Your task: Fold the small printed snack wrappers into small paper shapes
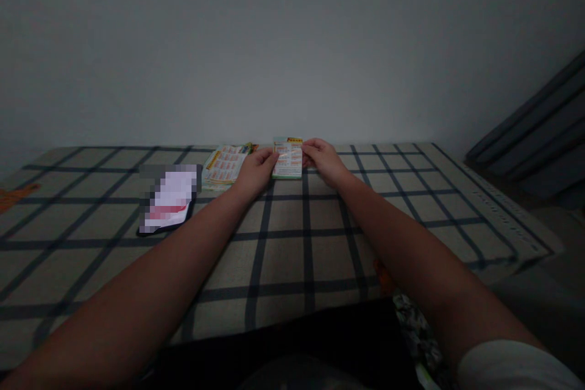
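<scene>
A small printed card [289, 159], perhaps several stacked together, stands between my hands, with red and dark print on white, a yellow strip near its top and green edges. The thumb and fingers of my left hand [256, 169] pinch its left edge. My right hand [323, 159] grips the opposite edge between thumb and fingers. Just left of my left hand lies a loose pile of similar printed cards [225, 164], partly covered by that hand. The print is too small to read.
A phone [171, 198] with a lit, blurred screen lies on the left of the table. The checked tablecloth [283, 262] has dark lines and reaches a pale wall [292, 42] behind. Grey folded fabric [539, 128] hangs at the far right.
</scene>
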Available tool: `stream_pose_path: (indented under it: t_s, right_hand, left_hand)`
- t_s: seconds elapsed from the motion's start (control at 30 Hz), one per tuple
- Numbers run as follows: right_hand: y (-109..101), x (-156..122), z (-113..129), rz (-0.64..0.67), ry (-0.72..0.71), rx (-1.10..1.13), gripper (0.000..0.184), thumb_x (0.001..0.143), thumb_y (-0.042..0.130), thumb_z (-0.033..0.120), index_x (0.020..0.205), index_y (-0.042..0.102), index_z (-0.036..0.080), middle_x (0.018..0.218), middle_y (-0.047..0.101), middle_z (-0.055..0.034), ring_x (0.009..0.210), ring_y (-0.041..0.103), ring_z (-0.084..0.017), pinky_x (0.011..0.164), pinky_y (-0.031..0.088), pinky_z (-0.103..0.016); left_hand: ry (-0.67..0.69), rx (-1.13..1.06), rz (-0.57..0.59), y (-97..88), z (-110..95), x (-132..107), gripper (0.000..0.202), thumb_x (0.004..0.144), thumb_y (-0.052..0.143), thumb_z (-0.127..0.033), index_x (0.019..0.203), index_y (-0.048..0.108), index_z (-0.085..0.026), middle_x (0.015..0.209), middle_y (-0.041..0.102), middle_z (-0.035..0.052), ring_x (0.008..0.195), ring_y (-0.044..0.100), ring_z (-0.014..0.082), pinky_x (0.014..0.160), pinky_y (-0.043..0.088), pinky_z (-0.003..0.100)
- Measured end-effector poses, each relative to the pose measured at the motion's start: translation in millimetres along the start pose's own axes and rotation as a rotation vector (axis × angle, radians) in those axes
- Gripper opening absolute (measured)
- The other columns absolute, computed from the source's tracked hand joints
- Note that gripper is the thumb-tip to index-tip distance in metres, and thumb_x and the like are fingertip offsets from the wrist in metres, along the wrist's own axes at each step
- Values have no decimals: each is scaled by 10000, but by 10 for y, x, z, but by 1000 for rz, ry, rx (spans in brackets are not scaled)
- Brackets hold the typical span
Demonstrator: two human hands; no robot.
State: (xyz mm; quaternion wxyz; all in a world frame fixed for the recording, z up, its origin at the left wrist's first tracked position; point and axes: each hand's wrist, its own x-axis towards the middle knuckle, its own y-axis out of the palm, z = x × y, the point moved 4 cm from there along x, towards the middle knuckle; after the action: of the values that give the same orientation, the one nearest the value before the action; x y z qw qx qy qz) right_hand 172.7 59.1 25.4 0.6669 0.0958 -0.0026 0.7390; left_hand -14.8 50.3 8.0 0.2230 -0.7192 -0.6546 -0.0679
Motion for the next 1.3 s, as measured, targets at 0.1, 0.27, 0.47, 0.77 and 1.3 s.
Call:
stream_pose_path:
  t_s: [0.1,0.27,0.47,0.77,1.3]
  right_hand:
    - [-1,-7,-3,15,0,9,119,969,586,165,853,601,191,672,657,22,560,615,-99,567,528,-214]
    - [-3,-13,21,-7,-19,-5,153,970,566,180,820,592,191,664,646,23,564,613,-99,564,520,-213]
    - [-14,-14,34,-24,-35,-34,165,953,567,189,789,562,202,632,632,37,536,599,-93,536,501,-198]
    - [-12,-26,53,-47,-60,-86,238,983,532,182,749,576,193,589,595,41,503,555,-75,500,441,-172]
    - [20,-46,56,2,-44,-132,116,944,654,173,848,593,193,656,638,42,550,588,-79,543,494,-184]
  left_hand:
    - [17,8,2,2,-11,-1,391,916,602,-505,1046,758,-171,1015,786,84,906,709,249,877,570,412]
    - [36,92,22,7,-61,-17,355,929,577,-462,1033,754,-172,962,773,58,894,692,235,859,559,382]
    - [40,93,26,19,-89,-30,326,932,566,-453,973,743,-182,916,759,43,836,683,226,806,560,366]
    - [65,129,-5,11,-127,-38,326,943,567,-430,997,758,-172,916,769,54,834,686,222,786,561,350]
    - [60,59,-98,-43,-122,-28,386,913,615,-491,1057,777,-170,1036,789,70,966,710,249,895,563,372]
